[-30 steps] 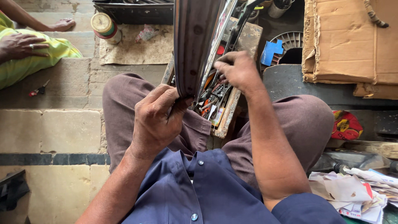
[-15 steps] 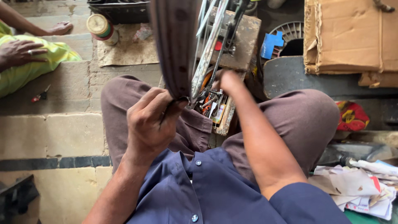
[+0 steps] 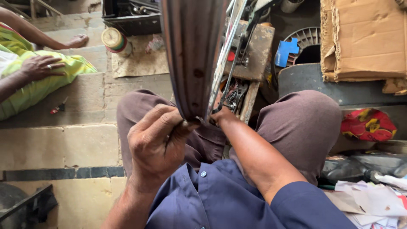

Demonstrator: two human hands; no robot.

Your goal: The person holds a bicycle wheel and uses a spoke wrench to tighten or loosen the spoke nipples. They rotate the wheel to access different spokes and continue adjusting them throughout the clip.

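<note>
We hold a metal wheel rim [image 3: 193, 55] upright between our knees, our left hand [image 3: 154, 142] closed around its lower edge. Our right hand [image 3: 220, 113] reaches behind the rim among the spokes [image 3: 227, 51]; whether it grips, we cannot tell. Beyond the rim lies a wooden tool box [image 3: 254, 51]; left of the rim rests another person's hand [image 3: 40, 65].

A metal wheel rim [image 3: 190, 55] stands upright on edge, its dull grey, rust-spotted inner band facing up. Its lower edge rests against the left hand [image 3: 154, 144], with thin spokes [image 3: 227, 55] fanning off beside the right hand [image 3: 218, 114].
</note>
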